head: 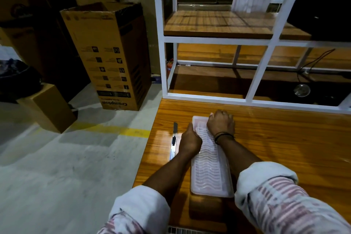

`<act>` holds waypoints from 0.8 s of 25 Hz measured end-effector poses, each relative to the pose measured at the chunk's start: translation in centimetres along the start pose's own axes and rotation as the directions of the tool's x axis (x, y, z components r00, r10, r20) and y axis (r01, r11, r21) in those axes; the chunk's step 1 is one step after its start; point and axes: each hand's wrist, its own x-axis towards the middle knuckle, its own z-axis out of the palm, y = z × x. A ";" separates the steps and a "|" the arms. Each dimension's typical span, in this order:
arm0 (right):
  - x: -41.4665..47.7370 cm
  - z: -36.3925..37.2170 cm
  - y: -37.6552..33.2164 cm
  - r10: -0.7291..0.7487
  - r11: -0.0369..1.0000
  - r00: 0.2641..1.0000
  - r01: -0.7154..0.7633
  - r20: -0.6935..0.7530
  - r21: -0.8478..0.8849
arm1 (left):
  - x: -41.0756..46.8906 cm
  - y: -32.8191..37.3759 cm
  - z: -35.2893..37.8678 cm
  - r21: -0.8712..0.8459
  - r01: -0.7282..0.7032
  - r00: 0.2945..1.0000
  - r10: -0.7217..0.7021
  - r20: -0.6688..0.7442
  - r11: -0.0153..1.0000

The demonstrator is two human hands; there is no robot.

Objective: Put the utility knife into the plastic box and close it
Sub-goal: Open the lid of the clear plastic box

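Note:
A long translucent plastic box with a ribbed lid lies lengthwise on the wooden table. My left hand grips its left edge near the far end. My right hand is closed over the far right corner of the lid. The utility knife, black and silver, lies on the table just left of the box, beside my left hand and near the table's left edge. Whether the lid is lifted at the far end I cannot tell.
A white metal shelf frame with wooden boards stands at the table's far edge. Left of the table the floor drops away, with a tall cardboard box, a small carton and a yellow floor line.

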 end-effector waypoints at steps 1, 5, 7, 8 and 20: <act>0.2 0.2 0.1 -0.016 1.000 1.000 0.016 0.007 0.017 | 0.0 0.0 0.0 -0.003 -0.012 1.000 0.012 0.000 1.000; 0.3 0.5 -0.1 -0.040 0.999 0.999 0.040 -0.007 0.000 | -0.4 0.1 -0.2 -0.024 -0.031 1.000 0.031 0.002 0.999; 0.4 0.5 -0.1 -0.109 0.991 0.993 0.106 -0.037 -0.088 | -0.2 -0.1 -0.2 -0.028 -0.050 0.999 0.050 -0.013 0.998; 0.3 0.4 0.0 -0.124 0.987 0.991 0.118 -0.047 -0.104 | -0.2 -0.1 -0.3 -0.028 -0.046 0.999 0.046 -0.014 0.999; -5.6 -3.8 -3.2 -0.132 0.955 0.956 0.193 0.261 -0.226 | 0.3 -1.8 -0.6 -0.576 0.223 0.962 -0.273 -0.001 0.786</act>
